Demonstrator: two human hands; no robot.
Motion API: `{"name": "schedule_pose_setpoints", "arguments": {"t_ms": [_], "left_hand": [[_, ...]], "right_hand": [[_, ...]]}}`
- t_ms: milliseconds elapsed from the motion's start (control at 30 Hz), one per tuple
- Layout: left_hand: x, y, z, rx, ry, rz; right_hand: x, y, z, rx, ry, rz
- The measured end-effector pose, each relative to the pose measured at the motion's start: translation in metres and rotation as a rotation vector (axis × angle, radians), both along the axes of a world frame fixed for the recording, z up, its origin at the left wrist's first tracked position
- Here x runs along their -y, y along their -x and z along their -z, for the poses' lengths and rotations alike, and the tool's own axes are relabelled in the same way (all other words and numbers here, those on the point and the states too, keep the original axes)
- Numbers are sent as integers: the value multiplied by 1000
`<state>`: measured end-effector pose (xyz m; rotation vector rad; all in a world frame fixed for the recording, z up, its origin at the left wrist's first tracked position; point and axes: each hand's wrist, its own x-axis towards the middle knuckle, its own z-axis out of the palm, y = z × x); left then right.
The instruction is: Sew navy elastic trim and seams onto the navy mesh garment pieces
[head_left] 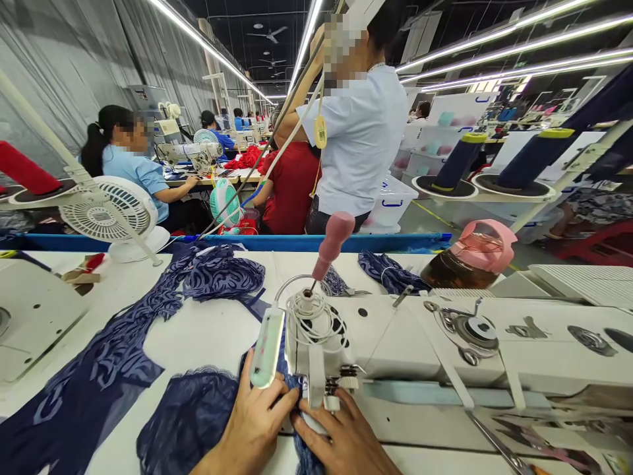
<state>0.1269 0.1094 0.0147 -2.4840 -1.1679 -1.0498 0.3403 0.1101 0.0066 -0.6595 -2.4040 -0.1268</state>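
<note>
Navy fabric strip (306,454) partly covered by left grip (257,415) and right grip (350,434). Needle hidden by machine head (316,376). Red spool (30,165) cut off by left edge. Distant worker (240,123) too small to make out.

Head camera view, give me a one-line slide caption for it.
Left hand and right hand rest on navy fabric at a white sewing machine topped by a pink-handled tool.

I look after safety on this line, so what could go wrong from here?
The left hand and right hand have fingers close to the sewing machine's head, so a slip might catch a fingertip. The pink-handled tool stands in the machine's top and could shake loose. The bunched navy fabric beside the left hand might get drawn into the stitching.
</note>
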Motion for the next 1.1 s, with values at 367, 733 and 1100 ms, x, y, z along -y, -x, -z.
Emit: {"name": "schedule_pose_setpoints", "arguments": {"t_ms": [367, 733, 1100], "left_hand": [[3, -3, -3, 17, -55, 30], [3, -12, -1, -61, -230, -25], [-2, 0, -6, -14, -8, -70]], "right_hand": [[3, 5, -7, -84, -35, -13], [-1, 12, 4, -162, -68, 42], [1, 0, 9, -24, -43, 63]]}}
